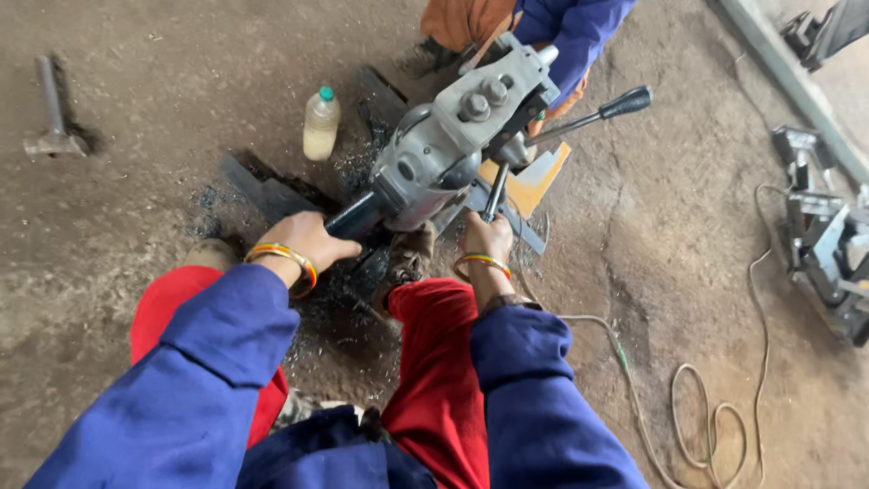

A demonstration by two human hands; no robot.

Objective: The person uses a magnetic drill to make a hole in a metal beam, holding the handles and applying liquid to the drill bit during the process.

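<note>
A grey drilling machine [444,149] stands on dark metal pieces on the ground in the head view. My left hand [308,240] is closed around its black side handle [355,215]. My right hand [489,237] grips one of the feed lever arms [495,192] under the machine's side. Another lever arm with a black grip [625,102] sticks out to the right. Both my wrists wear orange bangles and blue sleeves. My knees in red trousers [434,362] sit on each side of the machine's base.
A plastic bottle [320,123] with a green cap stands behind the machine. Another person in blue and orange [543,27] crouches opposite. A hammer [52,113] lies far left. A coiled cable [706,417] runs at right, beside metal brackets [828,235]. Metal shavings lie around the machine.
</note>
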